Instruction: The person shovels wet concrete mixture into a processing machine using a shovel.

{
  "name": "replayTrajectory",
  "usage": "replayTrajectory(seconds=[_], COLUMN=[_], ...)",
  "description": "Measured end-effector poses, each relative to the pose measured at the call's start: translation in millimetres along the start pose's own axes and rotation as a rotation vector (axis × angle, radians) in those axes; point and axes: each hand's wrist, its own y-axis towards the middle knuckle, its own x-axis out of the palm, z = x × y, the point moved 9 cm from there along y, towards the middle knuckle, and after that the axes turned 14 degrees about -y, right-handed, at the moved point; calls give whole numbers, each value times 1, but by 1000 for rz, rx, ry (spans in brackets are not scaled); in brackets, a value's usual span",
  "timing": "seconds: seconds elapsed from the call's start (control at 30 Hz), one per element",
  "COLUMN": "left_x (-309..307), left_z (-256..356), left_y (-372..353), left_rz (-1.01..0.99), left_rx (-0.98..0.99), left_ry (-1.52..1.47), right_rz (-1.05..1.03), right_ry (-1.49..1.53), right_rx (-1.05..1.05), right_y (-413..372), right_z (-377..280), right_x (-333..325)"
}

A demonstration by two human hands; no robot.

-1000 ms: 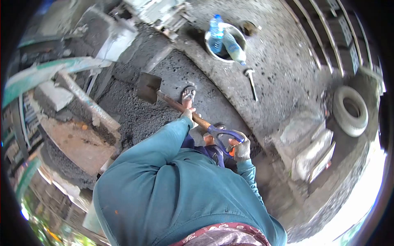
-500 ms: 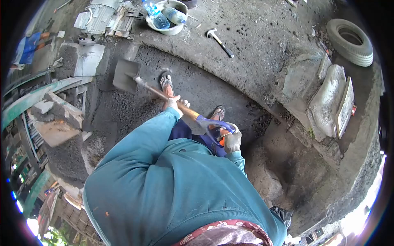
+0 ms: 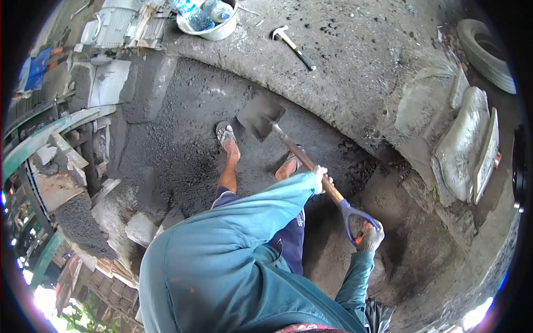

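Observation:
A shovel [image 3: 298, 155] with a square dark-grey blade, a wooden shaft and a blue D-shaped handle slants across the view. My gloved left hand [image 3: 320, 178] is wrapped round the lower part of its shaft. At the top end, my gloved right hand [image 3: 370, 237] grips the blue handle, with a bit of orange showing by the fingers. The blade [image 3: 261, 117] is over the dark ground in front of my sandalled feet, close to the raised edge of the floor.
Loose dark grit [image 3: 186, 150] lies left of my feet. Beyond the raised edge are a hammer [image 3: 294, 48] and a basin [image 3: 214, 34] of plastic bottles. A tyre [image 3: 488, 58] and a filled sack [image 3: 459, 144] stand right, a motor [image 3: 115, 28] far left.
The shovel has swung right, its blade passing from left of my feet to in front of them. Both hands have moved right and nearer my body, still gripping it. My torso has turned.

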Motion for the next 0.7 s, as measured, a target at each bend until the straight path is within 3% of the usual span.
replayTrajectory(seconds=[0.07, 0.13, 0.2, 0.27, 0.37, 0.4, 0.47, 0.53, 0.6, 0.67, 0.7], left_x=[12, 12, 3, -21, -68, -84, -135, -157, -123, -96, -91], left_z=[55, 138, 244, 346, 464, 481, 519, 503, 436, 364, 331], left_y=[29, 19, 8, -23, -83, -106, -101, -83, -113, -121, -112], left_rz=[-140, -126, -231, -215, -192, -196, -249, -362, -471, -423, -363], left_rx=[34, 102, 315, 366, 570, 558, 527, 436, 425, 397, 330], left_ry=[-65, -96, -46, -12, 55, 85, 219, -22, -165, -312, -333], right_rz=[-76, -167, -298, -347, -513, -479, -377, -445, -532, -544, -524], right_ry=[21, 23, 33, -2, 2, -76, -132, -205, -234, -42, -4], right_rx=[39, -2, -61, -282, -256, -312, -676, -838, -920, -365, -292], right_y=[-2, -9, -39, -84, -166, -199, -243, -256, -219, -158, -148], right_z=[-46, -71, -106, -141, -174, -195, -187, -184, -208, -184, -180], right_x=[58, 131, 214, 293, 387, 400, 423, 406, 362, 308, 282])
